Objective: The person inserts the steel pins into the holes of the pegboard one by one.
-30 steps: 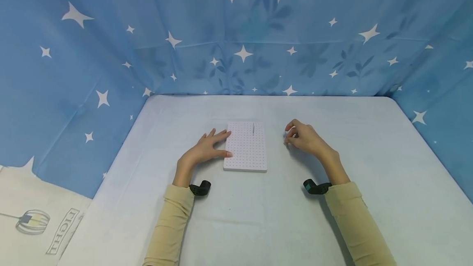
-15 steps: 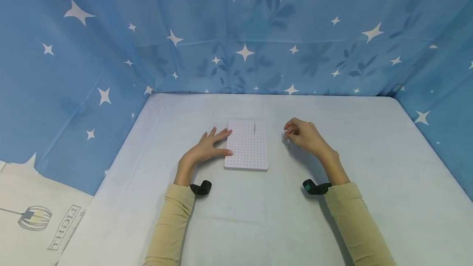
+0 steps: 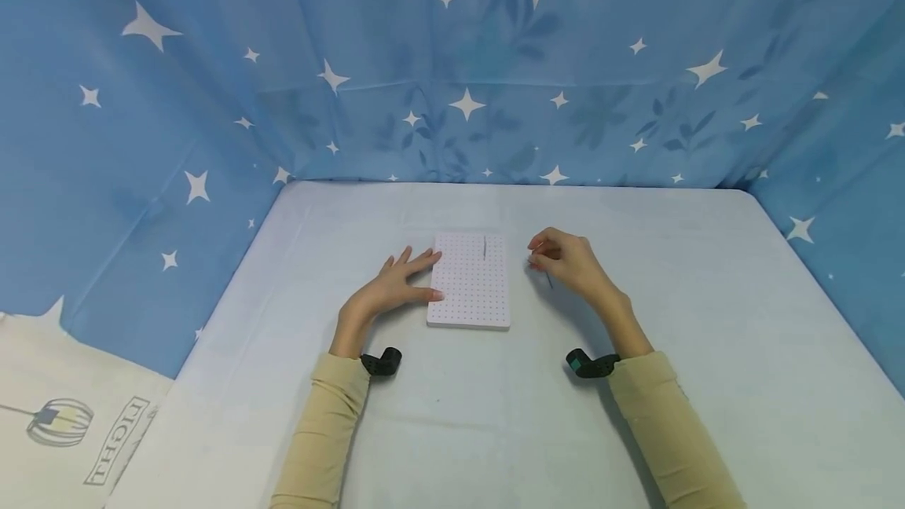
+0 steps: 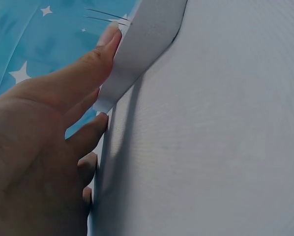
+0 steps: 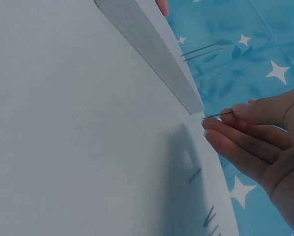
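Observation:
A white board [image 3: 468, 289] with a grid of small dots lies on the table. Two thin metal pins [image 5: 201, 50] stand up from it, near its far right part in the head view. My left hand [image 3: 389, 287] lies along the board's left side with fingers spread, thumb [image 4: 100, 56] and fingertips touching its edge. To the right of the board, my right hand [image 3: 574, 264] pinches a thin metal pin [image 5: 217, 115] between thumb and fingers, with the other fingers loosely bent. Below that hand, several loose pins [image 5: 210, 216] lie on the table.
A white cloth covers the table [image 3: 452, 430]. Blue curtains [image 3: 396, 45] with white stars hang behind the table and at its sides. Each wrist wears a black camera, the right one [image 3: 592, 364] above the tabletop.
My right hand has shifted a little to the left, toward the board, holding the pin. My left hand and the board stay in place.

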### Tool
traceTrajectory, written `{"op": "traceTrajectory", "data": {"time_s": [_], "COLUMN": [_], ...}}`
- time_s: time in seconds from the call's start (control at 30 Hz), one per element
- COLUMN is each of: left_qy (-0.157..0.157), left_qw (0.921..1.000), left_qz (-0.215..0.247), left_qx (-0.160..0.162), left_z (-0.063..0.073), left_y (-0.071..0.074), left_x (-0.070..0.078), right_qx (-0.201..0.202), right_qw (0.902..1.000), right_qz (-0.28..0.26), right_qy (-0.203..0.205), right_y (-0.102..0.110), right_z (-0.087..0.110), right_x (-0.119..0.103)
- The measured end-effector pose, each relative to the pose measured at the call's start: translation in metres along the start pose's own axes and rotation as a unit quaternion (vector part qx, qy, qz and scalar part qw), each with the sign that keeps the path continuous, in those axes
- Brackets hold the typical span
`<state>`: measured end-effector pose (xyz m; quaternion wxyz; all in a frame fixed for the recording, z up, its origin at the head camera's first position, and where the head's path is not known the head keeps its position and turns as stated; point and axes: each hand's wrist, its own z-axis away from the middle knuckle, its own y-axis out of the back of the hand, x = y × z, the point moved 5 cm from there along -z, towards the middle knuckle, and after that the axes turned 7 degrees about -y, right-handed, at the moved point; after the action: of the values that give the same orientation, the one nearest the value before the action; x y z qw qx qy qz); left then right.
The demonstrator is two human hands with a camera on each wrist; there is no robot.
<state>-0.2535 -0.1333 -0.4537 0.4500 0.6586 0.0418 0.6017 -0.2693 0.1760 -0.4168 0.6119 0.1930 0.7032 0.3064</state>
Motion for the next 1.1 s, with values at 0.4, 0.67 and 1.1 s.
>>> {"op": "traceTrajectory", "data": {"time_s": [0.4,0.67,1.1], "left_qy": [0.011,0.009,0.011], "left_qw": [0.9995,0.9996,0.9997], "left_qz": [-0.029,-0.026,-0.023], "left_qx": [-0.003,-0.004,0.002], "left_z": [-0.002,-0.002,-0.004], "left_y": [0.002,0.005,0.002], "left_x": [0.005,0.006,0.003], "right_qx": [0.008,-0.006,-0.011], "right_qw": [0.9989,0.9973,0.9987], "right_qz": [-0.046,-0.073,-0.050], "right_qy": [-0.001,-0.007,0.005], "right_y": [-0.014,-0.023,-0.038], "right_z": [-0.008,-0.016,-0.021], "right_x": [-0.014,-0.021,-0.030]}}
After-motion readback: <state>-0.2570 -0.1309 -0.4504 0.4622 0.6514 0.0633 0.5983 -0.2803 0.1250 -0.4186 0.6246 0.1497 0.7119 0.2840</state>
